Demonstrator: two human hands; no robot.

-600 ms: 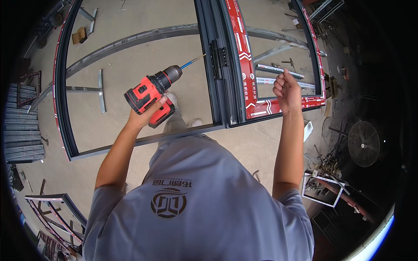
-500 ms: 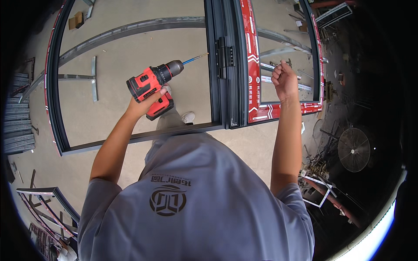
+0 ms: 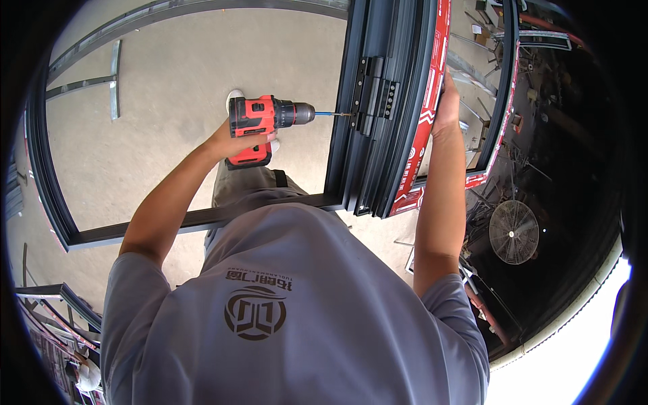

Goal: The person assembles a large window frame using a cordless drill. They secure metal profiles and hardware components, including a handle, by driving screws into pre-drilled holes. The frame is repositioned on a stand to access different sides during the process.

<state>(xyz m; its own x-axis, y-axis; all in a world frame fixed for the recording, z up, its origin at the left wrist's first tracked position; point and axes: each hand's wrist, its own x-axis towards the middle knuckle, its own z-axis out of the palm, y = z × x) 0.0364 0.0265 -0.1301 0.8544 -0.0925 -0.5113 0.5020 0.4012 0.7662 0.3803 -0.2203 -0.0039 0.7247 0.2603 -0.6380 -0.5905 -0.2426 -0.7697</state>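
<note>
A red and black cordless drill is gripped by my left hand. From its chuck a thin blue-shanked bit points right, its tip at the left plate of a black hinge. Several screw heads dot the hinge plates. The hinge sits on the dark metal window frame, where two framed sections meet. My right hand is against the inner edge of the right section, beside its red protective film. Its fingers curl round that profile and are partly hidden.
Grey metal support bars pass beneath the frame. A round caged fan stands at the right among scattered metal pieces. More framed sections are at the lower left, with another person beside them.
The drill has swung level and moved right and slightly down, bringing its bit to the hinge. My right hand, earlier raised and curled, now holds the frame. The view has shifted.
</note>
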